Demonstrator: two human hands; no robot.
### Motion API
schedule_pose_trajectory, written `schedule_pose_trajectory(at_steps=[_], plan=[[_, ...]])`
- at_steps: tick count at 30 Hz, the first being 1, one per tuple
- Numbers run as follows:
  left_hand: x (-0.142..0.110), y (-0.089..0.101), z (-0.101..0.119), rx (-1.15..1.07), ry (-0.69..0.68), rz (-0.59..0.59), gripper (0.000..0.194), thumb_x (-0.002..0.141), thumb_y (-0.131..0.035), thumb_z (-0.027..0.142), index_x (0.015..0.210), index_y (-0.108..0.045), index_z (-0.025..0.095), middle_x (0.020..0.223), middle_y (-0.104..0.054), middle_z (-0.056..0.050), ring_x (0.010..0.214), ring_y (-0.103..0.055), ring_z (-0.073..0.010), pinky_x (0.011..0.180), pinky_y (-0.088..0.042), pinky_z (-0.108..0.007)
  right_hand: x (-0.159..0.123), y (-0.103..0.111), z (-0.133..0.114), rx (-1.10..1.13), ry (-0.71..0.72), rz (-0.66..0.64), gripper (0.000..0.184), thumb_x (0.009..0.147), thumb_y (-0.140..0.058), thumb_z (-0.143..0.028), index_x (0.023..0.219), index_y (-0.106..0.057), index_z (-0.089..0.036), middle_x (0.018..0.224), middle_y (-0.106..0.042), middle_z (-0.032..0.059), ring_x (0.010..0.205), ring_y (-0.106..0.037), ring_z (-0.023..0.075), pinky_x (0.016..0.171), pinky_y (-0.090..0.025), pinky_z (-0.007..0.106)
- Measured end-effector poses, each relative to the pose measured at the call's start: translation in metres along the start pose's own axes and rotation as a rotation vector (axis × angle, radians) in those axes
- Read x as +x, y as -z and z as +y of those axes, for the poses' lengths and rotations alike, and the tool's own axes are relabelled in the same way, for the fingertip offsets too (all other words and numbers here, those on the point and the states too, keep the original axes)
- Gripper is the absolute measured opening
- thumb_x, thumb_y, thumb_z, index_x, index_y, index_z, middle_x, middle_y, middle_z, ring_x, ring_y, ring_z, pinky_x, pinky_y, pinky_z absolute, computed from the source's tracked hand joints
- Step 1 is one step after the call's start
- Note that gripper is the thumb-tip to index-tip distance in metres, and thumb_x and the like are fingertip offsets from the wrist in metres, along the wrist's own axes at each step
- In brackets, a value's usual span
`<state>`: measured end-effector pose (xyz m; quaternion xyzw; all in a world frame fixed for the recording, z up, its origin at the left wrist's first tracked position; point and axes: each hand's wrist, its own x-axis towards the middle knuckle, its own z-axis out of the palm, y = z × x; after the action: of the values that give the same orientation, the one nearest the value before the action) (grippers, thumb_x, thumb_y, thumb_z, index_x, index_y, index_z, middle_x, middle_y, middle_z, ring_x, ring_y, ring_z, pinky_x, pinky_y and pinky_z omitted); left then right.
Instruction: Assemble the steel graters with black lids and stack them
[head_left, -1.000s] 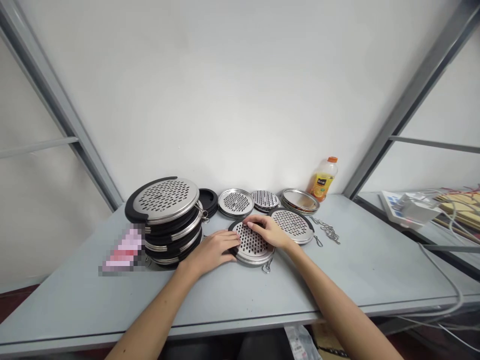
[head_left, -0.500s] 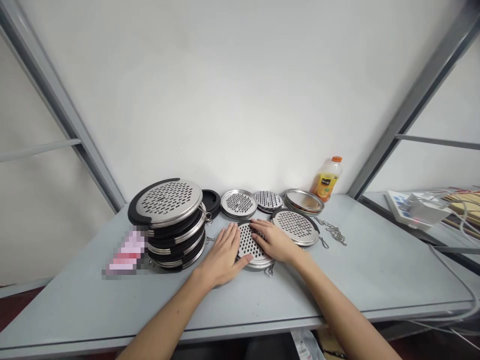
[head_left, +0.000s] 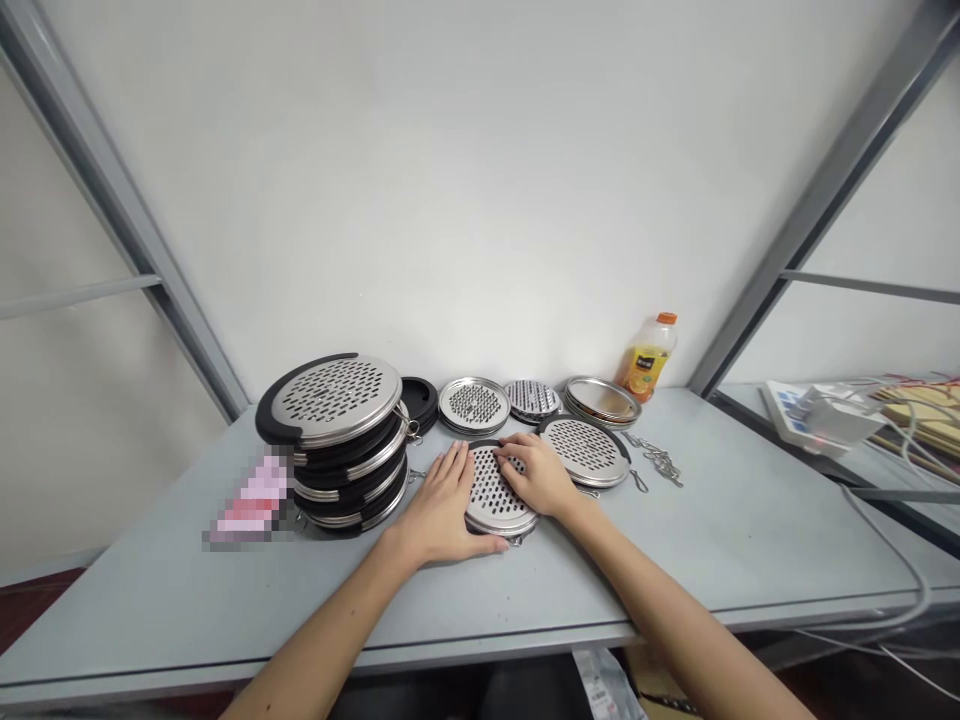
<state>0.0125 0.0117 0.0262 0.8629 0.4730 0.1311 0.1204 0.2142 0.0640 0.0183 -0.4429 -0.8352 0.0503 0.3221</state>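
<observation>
The gray table [head_left: 712, 560] holds the round grater [head_left: 489, 507]. Your left hand [head_left: 441, 512] lies spread against it; your right hand [head_left: 546, 478] bends over it, grip unclear. It's probably stiff, slippery; hold its rim [head_left: 495, 529].

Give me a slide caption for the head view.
Left hand and right hand on a perforated disc, beside a stack of similar ones.

head-worn single view | looking forward and down from near side of pale grey flat tabletop [head_left: 750, 540] | facing plain white wall [head_left: 480, 180] | close, wide enough to include grey metal posts [head_left: 105, 175] at both sides
</observation>
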Motion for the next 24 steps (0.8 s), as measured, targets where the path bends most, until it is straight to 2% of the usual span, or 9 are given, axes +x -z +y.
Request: schedule_pose_trajectory(at_steps=[5,8,10,14,17,20,22,24], plan=[[0.003,-0.005,-0.008,-0.039,-0.029,0.082,0.117,0.063,-0.058,0.08,0.147,-0.023,0.006,0.154,-0.017,-0.021,0.143,-0.014,-0.0349,0.114,-0.02,-0.047,0.002,0.001,0.004,0.108,-0.035,0.023,0.021,0.085,-0.053,-0.023,0.092,-0.073,-0.018,0.104,-0.069,0.009,0.095,-0.062,0.024,0.088,-0.045,0.038],[0.006,-0.008,-0.012,-0.065,-0.022,0.144,0.112,0.062,-0.062,0.077,0.145,-0.031,0.008,0.151,-0.028,-0.021,0.14,-0.024,-0.035,0.113,-0.025,-0.046,0.005,0.007,0.008,0.25,-0.079,0.003,0.029,0.091,-0.047,-0.032,0.089,-0.073,-0.018,0.093,-0.072,0.0071,0.088,-0.066,0.0238,0.083,-0.048,0.036],[0.007,-0.008,-0.014,-0.113,-0.011,0.186,0.104,0.065,-0.064,0.073,0.142,-0.036,0.009,0.148,-0.035,-0.02,0.137,-0.03,-0.0354,0.112,-0.028,-0.047,0.006,0.011,0.011,0.369,-0.141,0.024,0.038,0.093,-0.042,-0.038,0.088,-0.073,-0.018,0.087,-0.074,0.0062,0.084,-0.067,0.0239,0.08,-0.049,0.036],[0.008,-0.003,-0.014,-0.266,-0.024,0.286,0.079,0.075,-0.063,0.062,0.133,-0.048,0.01,0.137,-0.049,-0.019,0.128,-0.044,-0.0346,0.106,-0.035,-0.045,0.006,0.02,0.016,0.526,-0.174,0.102,0.046,0.095,-0.036,-0.045,0.093,-0.073,-0.018,0.095,-0.073,0.0073,0.09,-0.067,0.025,0.086,-0.049,0.039],[0.007,0.002,-0.011,-0.403,-0.072,0.321,0.06,0.082,-0.054,0.058,0.12,-0.058,0.011,0.12,-0.063,-0.014,0.113,-0.057,-0.0316,0.096,-0.043,-0.039,0.003,0.026,0.018,0.583,-0.105,0.11,0.048,0.095,-0.031,-0.044,0.101,-0.071,-0.019,0.102,-0.072,0.0078,0.098,-0.064,0.0253,0.091,-0.046,0.04],[0.005,0.002,-0.011,-0.545,-0.082,0.302,0.057,0.086,-0.041,0.062,0.098,-0.067,0.014,0.095,-0.069,-0.008,0.094,-0.061,-0.0279,0.084,-0.047,-0.034,-0.003,0.031,0.02,0.642,-0.003,0.091,0.047,0.094,-0.028,-0.041,0.114,-0.066,-0.02,0.117,-0.066,0.008,0.111,-0.058,0.0267,0.098,-0.041,0.042],[0.004,0.0,-0.014,-0.607,-0.029,0.308,0.063,0.085,-0.033,0.069,0.076,-0.066,0.017,0.073,-0.064,-0.005,0.078,-0.06,-0.025,0.074,-0.047,-0.032,-0.009,0.031,0.021,0.687,0.041,0.051,0.044,0.09,-0.033,-0.036,0.121,-0.061,-0.021,0.124,-0.062,0.0079,0.116,-0.055,0.0279,0.099,-0.04,0.043],[0.005,-0.004,-0.016,-0.631,0.046,0.345,0.067,0.08,-0.028,0.076,0.059,-0.058,0.02,0.057,-0.054,-0.003,0.066,-0.054,-0.0226,0.065,-0.044,-0.032,-0.015,0.028,0.022,0.693,0.026,0.016,0.045,0.081,-0.045,-0.027,0.124,-0.057,-0.021,0.125,-0.061,0.0076,0.117,-0.054,0.0285,0.099,-0.041,0.043]])
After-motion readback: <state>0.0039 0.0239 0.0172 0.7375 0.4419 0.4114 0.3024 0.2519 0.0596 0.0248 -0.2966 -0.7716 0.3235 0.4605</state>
